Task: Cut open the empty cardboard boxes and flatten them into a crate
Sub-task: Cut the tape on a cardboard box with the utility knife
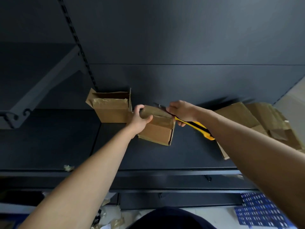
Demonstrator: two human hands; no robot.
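A small taped cardboard box (158, 131) lies on the dark shelf (181, 154) in the middle of the view. My left hand (140, 119) grips its upper left edge. My right hand (181, 111) holds a yellow and black utility knife (198, 127), with the blade laid across the box's taped top edge. Behind and to the left stands a second cardboard box (110, 107), open at the top with its flaps up. Flattened cardboard (257, 119) lies on the shelf at the right, partly hidden by my right forearm.
A dark back panel rises behind the shelf, and a grey shelf bracket (33, 100) juts out at the left. A blue perforated crate (262, 210) sits on the floor at lower right. Tape and paper scraps (112, 219) litter the floor below.
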